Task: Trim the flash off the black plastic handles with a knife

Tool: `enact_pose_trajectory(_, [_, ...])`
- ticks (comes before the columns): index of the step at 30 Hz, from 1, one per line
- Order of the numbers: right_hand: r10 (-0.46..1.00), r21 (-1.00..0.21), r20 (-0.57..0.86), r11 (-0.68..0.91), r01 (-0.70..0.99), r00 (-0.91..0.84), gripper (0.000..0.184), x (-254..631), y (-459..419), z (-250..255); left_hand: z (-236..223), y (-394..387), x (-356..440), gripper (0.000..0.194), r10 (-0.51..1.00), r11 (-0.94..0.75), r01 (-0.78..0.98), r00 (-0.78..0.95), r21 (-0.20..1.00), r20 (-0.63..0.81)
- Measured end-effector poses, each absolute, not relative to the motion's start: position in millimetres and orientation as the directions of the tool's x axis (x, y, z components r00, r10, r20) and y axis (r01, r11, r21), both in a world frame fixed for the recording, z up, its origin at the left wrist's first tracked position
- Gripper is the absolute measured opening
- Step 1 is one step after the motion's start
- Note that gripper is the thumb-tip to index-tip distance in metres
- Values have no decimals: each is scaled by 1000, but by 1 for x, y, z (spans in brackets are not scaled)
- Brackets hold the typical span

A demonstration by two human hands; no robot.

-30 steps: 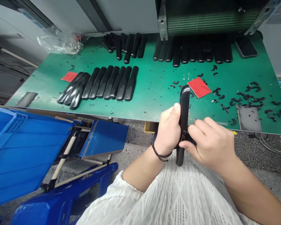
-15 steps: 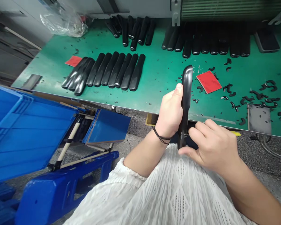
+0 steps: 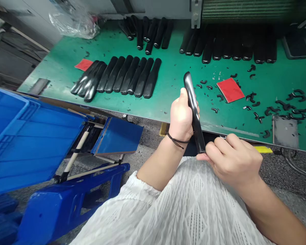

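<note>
My left hand [image 3: 181, 117] is wrapped round the middle of a long glossy black plastic handle [image 3: 192, 102], held upright and tilted a little to the left over the front edge of the green bench [image 3: 168, 92]. My right hand [image 3: 232, 160] is closed in a pinch at the handle's lower end; whatever small thing sits in its fingers is hidden. Both hands are in front of my white knitted top.
Rows of similar black handles [image 3: 122, 76] lie on the bench, more at the back [image 3: 226, 47]. Two red pads [image 3: 230, 90] [image 3: 84, 64], several black trimmings [image 3: 288, 105], a plastic bag [image 3: 73, 20] and a grey plate [image 3: 283, 131] lie about. Blue crates [image 3: 28, 136] stand at left.
The handle has been raised through my hands and its top has tipped to the left. My right hand now pinches at its bottom end instead of its middle.
</note>
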State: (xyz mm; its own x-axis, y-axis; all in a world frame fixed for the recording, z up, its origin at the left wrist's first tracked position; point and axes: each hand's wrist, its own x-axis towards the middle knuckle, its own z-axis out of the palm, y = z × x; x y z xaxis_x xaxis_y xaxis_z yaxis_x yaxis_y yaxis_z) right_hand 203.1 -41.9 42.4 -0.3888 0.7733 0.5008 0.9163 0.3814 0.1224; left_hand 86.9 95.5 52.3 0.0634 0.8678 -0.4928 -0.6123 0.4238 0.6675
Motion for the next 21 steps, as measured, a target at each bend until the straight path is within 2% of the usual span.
enact_pose_trajectory(2, [739,135,544,389,911,-396,40,206,-43,36,52,98,85,50,873,411,-630,63,659,-484])
enact_pose_trajectory(4, [707,87,587,429,899,-394,34,209,-44,29,52,101,82,48,870,392,-655,34,646,-492])
enact_pose_trajectory(5, [706,21,601,454,891,-375,27,211,-44,26,52,103,80,46,865,383,-668,17,638,-501])
enact_pose_trajectory(7, [759,-210,591,472,856,-274,11,212,-43,22,53,106,78,45,857,367,-692,-9,622,-515])
enact_pose_trajectory(10, [897,-605,437,350,715,-70,42,206,-40,21,50,108,78,45,854,343,-725,-24,597,-520])
enact_pose_trajectory(12, [922,-736,387,304,605,7,40,198,-38,24,45,106,79,45,870,336,-727,-4,599,-493])
enact_pose_trajectory(14, [899,-782,430,325,532,82,22,192,-37,29,39,104,78,47,910,343,-653,54,675,-410])
enact_pose_trajectory(16, [851,-805,487,350,478,196,14,191,-37,35,36,101,73,47,971,224,-463,26,858,-239])
enact_pose_trajectory(17, [833,-819,495,354,452,246,15,192,-38,38,37,98,69,47,994,74,-314,-47,947,-94])
enact_pose_trajectory(18, [827,-836,489,353,421,277,16,193,-39,41,38,95,65,49,987,-117,-130,-126,985,101])
enact_pose_trajectory(19, [832,-853,473,349,388,290,17,196,-40,45,41,92,61,53,933,-316,62,-163,947,322])
enact_pose_trajectory(20, [846,-868,452,344,358,283,17,198,-41,48,45,88,57,56,848,-487,223,-111,844,518])
enact_pose_trajectory(21, [867,-882,428,338,330,257,17,200,-43,52,48,84,55,55,755,-626,317,20,712,655])
